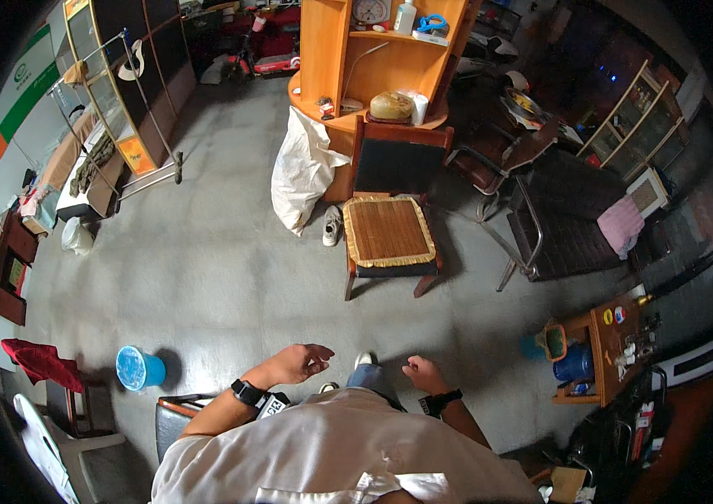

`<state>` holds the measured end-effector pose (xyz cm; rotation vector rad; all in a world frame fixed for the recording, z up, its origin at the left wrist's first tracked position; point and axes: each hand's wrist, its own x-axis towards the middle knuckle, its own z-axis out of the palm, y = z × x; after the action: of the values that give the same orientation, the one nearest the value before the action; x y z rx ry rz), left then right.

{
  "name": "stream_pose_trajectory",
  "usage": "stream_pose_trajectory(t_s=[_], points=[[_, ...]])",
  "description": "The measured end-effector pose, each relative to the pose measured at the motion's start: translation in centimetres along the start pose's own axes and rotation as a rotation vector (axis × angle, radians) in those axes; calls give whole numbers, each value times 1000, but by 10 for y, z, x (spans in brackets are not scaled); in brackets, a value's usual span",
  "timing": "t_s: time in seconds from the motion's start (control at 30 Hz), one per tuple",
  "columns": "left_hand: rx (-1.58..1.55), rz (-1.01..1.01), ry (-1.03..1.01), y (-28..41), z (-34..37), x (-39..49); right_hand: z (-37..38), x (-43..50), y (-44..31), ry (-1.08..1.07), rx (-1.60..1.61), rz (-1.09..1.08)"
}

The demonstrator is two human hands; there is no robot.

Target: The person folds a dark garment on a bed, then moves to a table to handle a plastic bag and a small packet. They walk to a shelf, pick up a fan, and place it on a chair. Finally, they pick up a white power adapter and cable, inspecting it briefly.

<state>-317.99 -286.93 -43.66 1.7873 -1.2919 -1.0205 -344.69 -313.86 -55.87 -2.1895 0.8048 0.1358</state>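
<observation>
Both hands hang in front of my body, over the grey tiled floor. My left hand (301, 364) has loosely bent fingers with the thumb apart, and nothing shows in it. My right hand (425, 375) is loosely curled, its palm turned from view. Each wrist wears a black strap, and the left one carries a tag with a printed code. One foot in a light shoe (365, 359) steps ahead between the hands. Farther ahead stands a wooden chair (394, 271) with a woven seat mat (389, 230). Neither hand touches it.
A blue bucket (153, 370) stands left, a black padded seat (173, 419) close behind it. Ahead are a white sack (306, 173), a shoe (332, 225) and a wooden shelf unit (325, 57). On the right are a black bench (567, 246) and a small wooden table (608, 353).
</observation>
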Motion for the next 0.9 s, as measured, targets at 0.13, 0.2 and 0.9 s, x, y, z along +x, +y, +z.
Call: stream_pose_trajectory(t_s=[0.13, 0.2, 0.9], points=[[-95, -84, 48, -15, -31, 40, -50, 99, -9, -143, -76, -48], [-139, -158, 109, -19, -47, 56, -69, 153, -18, -68, -124, -136], [-297, -343, 477, -173, -322, 165, -176, 644, -223, 402, -290, -323]])
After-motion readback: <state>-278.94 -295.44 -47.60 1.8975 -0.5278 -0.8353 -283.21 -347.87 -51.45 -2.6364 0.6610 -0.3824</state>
